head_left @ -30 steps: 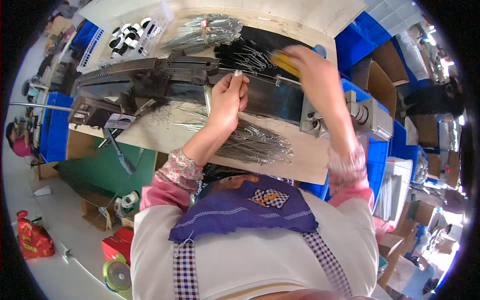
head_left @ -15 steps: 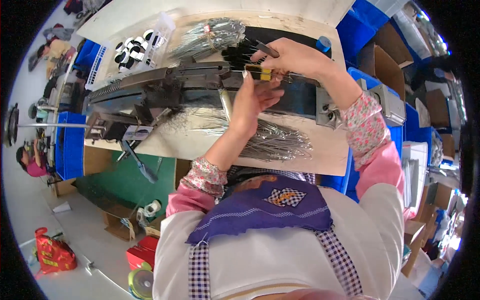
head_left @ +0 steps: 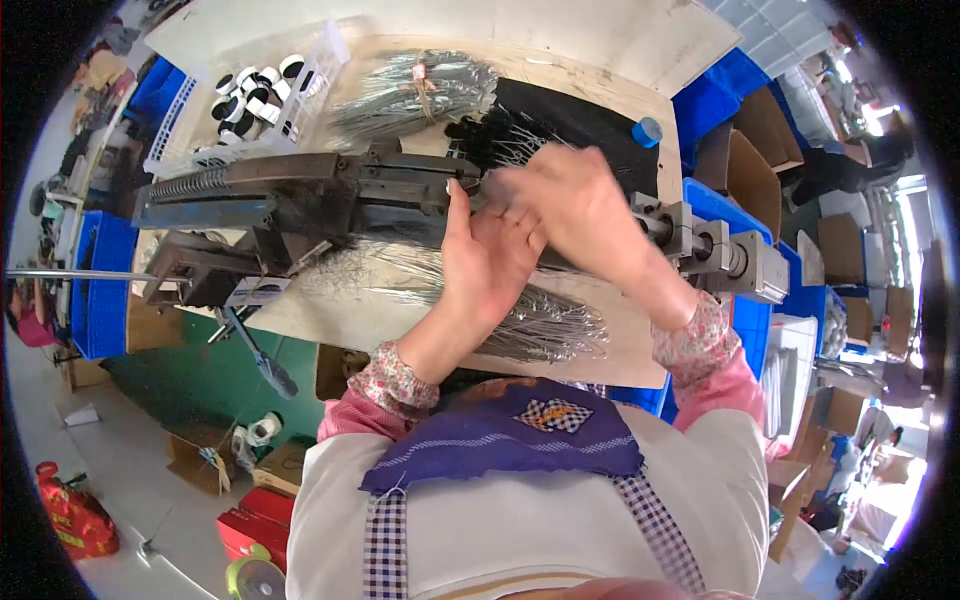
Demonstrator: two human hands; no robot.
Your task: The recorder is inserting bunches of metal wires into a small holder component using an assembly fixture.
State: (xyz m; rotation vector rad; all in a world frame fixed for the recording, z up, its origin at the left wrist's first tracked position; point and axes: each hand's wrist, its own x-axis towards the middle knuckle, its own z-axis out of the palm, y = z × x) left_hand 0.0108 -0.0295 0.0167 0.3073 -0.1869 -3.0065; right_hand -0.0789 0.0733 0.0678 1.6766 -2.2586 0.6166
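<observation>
My left hand (head_left: 482,258) is palm up at the right end of a dark metal bench machine (head_left: 330,195). Its thumb stands apart from the loosely bent fingers, and I see nothing held in it. Over its fingertips is my right hand (head_left: 580,205), smeared by motion, so its fingers and anything between them are unclear. Just beyond both hands are black bristle brushes (head_left: 490,135) with twisted wire stems on a black sheet (head_left: 600,150). Below the hands, a pile of bent wires (head_left: 550,325) lies on the wooden table (head_left: 625,350).
A white plastic basket (head_left: 185,150) holds several white-and-black rolls (head_left: 255,100). A tied wire bundle (head_left: 420,95) lies beside it. A blue round cap (head_left: 647,131) rests on the black sheet. Metal shaft blocks (head_left: 710,245) jut out at the right, over blue bins (head_left: 755,340).
My right hand has come down and nearer my left hand; the yellow-and-dark block and dark strip seen at my hands before no longer show. The whole view has shifted slightly.
</observation>
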